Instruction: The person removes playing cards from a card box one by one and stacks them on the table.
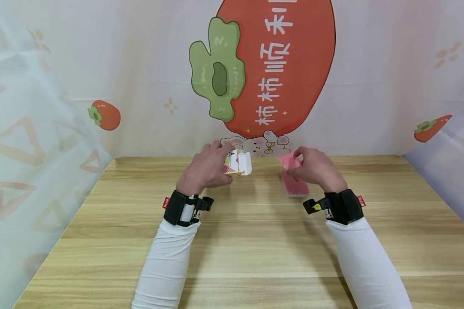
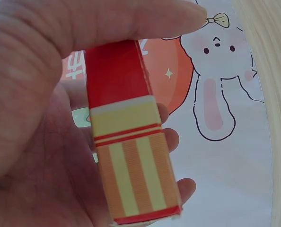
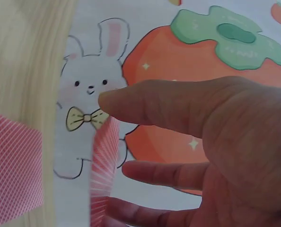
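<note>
My left hand (image 1: pixel 206 169) holds a playing card box (image 2: pixel 131 156) between thumb and fingers, above the back of the table. The box has a red top and orange and cream stripes on its side. In the head view its white flap (image 1: pixel 246 163) stands out to the right, with a bit of red pattern below. My right hand (image 1: pixel 318 169) pinches a red-backed playing card (image 3: pixel 105 165), bent and tilted; whether it is one card or a few, I cannot tell. Under that hand a stack of red-backed cards (image 1: pixel 296 189) lies on the table, face down.
The wooden table (image 1: pixel 239 257) ends at the back against a white printed cloth (image 1: pixel 155 116) with a large red persimmon and a rabbit. More cloth hangs at the left and right sides. Each wrist wears a black strap (image 1: pixel 344 207) with a small camera mount.
</note>
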`<state>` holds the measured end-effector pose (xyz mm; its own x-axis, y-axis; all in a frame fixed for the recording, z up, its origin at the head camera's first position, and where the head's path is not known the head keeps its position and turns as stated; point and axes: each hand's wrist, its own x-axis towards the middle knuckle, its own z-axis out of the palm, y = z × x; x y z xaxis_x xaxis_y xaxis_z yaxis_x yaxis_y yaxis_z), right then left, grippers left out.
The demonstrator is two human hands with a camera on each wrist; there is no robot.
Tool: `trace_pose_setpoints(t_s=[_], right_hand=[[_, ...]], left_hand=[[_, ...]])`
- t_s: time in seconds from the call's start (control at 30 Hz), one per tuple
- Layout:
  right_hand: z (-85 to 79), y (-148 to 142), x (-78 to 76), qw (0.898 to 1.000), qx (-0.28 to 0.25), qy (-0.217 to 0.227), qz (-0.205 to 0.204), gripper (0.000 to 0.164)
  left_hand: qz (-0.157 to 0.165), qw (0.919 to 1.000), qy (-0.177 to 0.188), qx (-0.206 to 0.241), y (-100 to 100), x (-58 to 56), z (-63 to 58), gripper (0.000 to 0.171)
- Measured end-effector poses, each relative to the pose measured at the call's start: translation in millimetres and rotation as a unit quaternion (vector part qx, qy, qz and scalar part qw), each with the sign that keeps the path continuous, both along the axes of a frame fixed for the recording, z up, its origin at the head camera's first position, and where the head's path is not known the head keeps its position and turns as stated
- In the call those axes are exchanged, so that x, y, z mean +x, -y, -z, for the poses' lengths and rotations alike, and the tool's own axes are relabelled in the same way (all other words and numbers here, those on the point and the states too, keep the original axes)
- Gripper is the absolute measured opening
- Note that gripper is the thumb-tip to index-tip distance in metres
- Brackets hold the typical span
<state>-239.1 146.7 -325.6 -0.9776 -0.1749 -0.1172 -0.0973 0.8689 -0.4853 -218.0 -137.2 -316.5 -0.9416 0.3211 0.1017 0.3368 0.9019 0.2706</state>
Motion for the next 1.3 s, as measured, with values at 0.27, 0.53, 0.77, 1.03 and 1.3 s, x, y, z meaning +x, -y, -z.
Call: trace_pose_setpoints(t_s=[0.27, 0.53, 0.77, 1.03, 1.3], right_hand=[[12.0, 2.2, -6.1, 0.998, 0.067, 0.019, 0.004, 0.063], [22.8, 5.6, -10.5, 0.995, 0.096, 0.037, 0.000, 0.070], [29.7, 6.4, -13.8, 0.992, 0.118, 0.046, -0.002, 0.075], [32.7, 6.3, -14.1, 0.990, 0.128, 0.054, -0.002, 0.075], [38.0, 5.0, -16.9, 0.991, 0.125, 0.056, 0.004, 0.074]], left_hand=[[-0.004, 1.0000, 0.006, -0.007, 0.0, 0.4, -0.3, 0.078], [-0.001, 1.0000, 0.008, -0.004, 0.0, 0.4, -0.5, 0.079], [-0.001, 1.0000, 0.009, -0.001, 0.0, 0.4, -0.1, 0.077], [0.002, 0.9998, 0.015, 0.010, 0.2, 1.6, -0.3, 0.076], [0.000, 0.9997, 0.021, 0.015, -1.1, 1.5, 0.5, 0.080]])
